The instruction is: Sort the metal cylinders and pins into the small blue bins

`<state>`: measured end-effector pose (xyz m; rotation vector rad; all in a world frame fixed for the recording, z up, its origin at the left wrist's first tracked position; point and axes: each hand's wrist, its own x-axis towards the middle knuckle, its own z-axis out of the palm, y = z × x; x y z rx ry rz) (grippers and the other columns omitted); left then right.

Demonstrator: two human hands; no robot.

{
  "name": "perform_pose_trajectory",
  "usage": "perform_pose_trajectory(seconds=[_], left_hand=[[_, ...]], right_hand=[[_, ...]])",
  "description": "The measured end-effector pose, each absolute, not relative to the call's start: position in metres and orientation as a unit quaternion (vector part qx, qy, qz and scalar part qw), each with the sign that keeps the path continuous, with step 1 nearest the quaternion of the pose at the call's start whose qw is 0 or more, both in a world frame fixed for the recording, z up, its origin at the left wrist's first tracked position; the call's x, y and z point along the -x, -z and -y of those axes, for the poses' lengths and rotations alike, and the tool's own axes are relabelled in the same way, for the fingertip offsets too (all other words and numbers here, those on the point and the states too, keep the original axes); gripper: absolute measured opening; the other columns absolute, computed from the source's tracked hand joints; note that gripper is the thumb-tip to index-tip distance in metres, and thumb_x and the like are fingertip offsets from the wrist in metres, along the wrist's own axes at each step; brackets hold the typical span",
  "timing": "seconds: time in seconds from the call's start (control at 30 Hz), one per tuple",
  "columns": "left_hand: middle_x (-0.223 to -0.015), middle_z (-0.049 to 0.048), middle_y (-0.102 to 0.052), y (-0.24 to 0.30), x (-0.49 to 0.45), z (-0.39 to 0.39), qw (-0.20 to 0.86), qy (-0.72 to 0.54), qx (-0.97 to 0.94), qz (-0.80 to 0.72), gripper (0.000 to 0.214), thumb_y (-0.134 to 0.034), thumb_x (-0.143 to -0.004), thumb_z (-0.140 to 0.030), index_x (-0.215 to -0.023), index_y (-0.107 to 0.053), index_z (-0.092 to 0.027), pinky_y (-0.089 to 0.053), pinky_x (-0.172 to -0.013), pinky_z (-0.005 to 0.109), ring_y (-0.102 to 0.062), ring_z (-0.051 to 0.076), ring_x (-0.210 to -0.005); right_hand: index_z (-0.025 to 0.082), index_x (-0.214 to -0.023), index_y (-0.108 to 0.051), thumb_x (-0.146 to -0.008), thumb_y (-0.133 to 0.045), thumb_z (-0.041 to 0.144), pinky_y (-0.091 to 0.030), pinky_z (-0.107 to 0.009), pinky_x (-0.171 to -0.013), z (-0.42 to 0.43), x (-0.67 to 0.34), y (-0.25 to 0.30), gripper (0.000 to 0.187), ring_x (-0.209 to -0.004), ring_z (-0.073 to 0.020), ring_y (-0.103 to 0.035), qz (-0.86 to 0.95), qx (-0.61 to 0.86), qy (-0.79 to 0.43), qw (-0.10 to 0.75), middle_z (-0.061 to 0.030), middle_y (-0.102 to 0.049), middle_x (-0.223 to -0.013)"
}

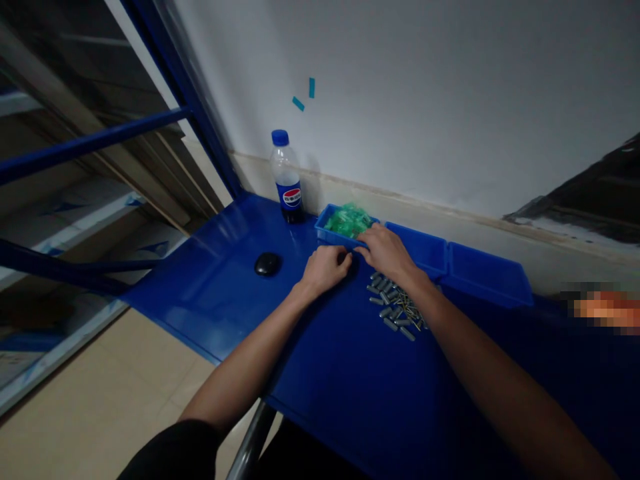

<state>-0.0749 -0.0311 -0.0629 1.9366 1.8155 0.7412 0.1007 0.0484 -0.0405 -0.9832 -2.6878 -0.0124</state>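
Observation:
My left hand [327, 268] is just above the blue table, in front of a small blue bin [345, 239]. Its fingers are curled in, and whatever they may hold is hidden. My right hand [386, 250] reaches over the front right corner of that bin, thumb apart from the fingers. Its fingertips are at a heap of small green translucent pieces [349, 219] filling the bin. Below my right wrist lies a loose pile of small metal cylinders [387, 299] and thin brass-coloured pins [411, 312], partly covered by my forearm.
Two more blue bins, a middle one [423, 248] and a right one [490, 275], continue the row along the wall. A cola bottle [289, 180] stands left of the green pieces. A black rounded object [267, 264] lies on the table [220, 250]. Blue rails [100, 141] border the left side.

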Motion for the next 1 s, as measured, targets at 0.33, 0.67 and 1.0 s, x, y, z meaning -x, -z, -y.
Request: perform_pose_trajectory(seconds=[0.33,0.67,1.0], left_hand=[[-0.090,0.0095,-0.078,0.057,0.073,0.028,0.474,-0.463,-0.518,-0.542,0.057,-0.077,-0.084,-0.069,-0.095,-0.079,-0.013,-0.056,-0.082,0.034,-0.072,0.022,-0.085],[-0.144,0.0169,-0.065,0.044,0.052,0.038,0.489,-0.625,-0.484,-0.368,0.118,-0.093,-0.064,-0.068,-0.159,-0.038,-0.025,-0.052,-0.113,0.055,-0.065,0.036,-0.132],[-0.162,0.0211,-0.045,0.039,0.041,0.048,0.209,-0.502,-0.704,-0.457,0.132,-0.091,-0.062,-0.075,-0.165,-0.026,-0.026,-0.047,-0.118,0.062,-0.050,0.043,-0.146]], right_hand=[[0.022,-0.100,-0.083,-0.097,-0.070,0.020,-0.057,-0.043,-0.081,-0.033,-0.124,0.019,0.013,-0.090,-0.0277,-0.068,0.894,0.291,-0.041,0.337,-0.0075,-0.081,-0.091],[0.022,-0.099,-0.077,-0.085,-0.084,0.043,-0.060,-0.039,-0.068,0.032,-0.159,-0.034,0.026,-0.067,-0.0208,-0.070,0.822,0.404,-0.185,0.357,-0.0030,-0.076,-0.078],[0.033,-0.160,-0.045,-0.097,-0.063,0.064,-0.064,-0.059,-0.096,0.071,-0.167,-0.013,0.072,-0.105,-0.0312,-0.079,0.513,0.437,-0.592,0.442,-0.0120,-0.076,-0.134]])
